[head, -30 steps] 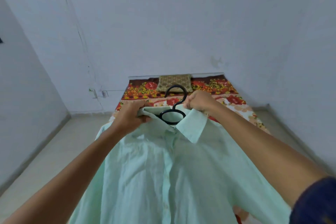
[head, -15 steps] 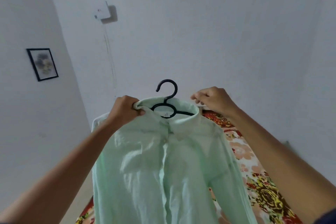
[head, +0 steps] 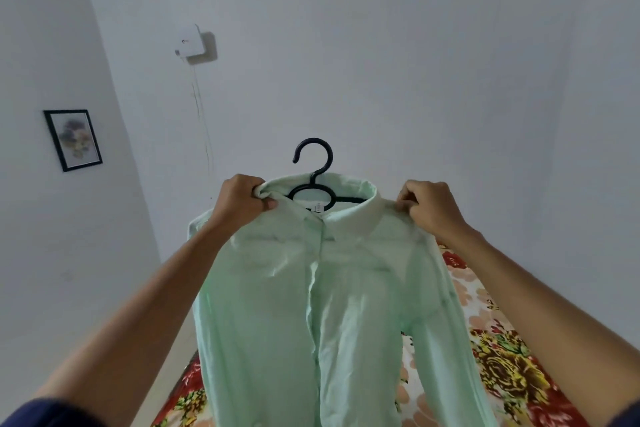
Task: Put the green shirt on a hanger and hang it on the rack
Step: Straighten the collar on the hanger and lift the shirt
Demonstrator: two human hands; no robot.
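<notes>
At frame centre, the left hand [head: 242, 199] has its fingers [head: 258, 184] curled tight round the collar edge of the green shirt [head: 311, 305], thumb side pressed against the bunched fabric. Right hand [head: 429, 208] pinches the shirt's shoulder seam just beside the collar, fingers bent, thumb and forefinger closed on a small fold of cloth. Both hands sit at approx. the same height, one each side of the neck opening.

Between the hands, the black hanger [head: 313, 180] sits inside the shirt: hook upright above the collar w/ its open end facing left, neck loop visible in the collar opening, right arm of the hanger running under the cloth. Shirt hangs front-facing, placket vertical, sleeves dropping at both sides; held in mid-air, well apart from the wall behind.

Below and to the right, a bed w/ floral sheet [head: 502, 350] in red, yellow and beige. Dark blue sleeves show at both lower corners. On the white wall: a small white box [head: 189, 42] w/ a thin cable running down, and a black-framed picture [head: 72, 139] on the left wall.
</notes>
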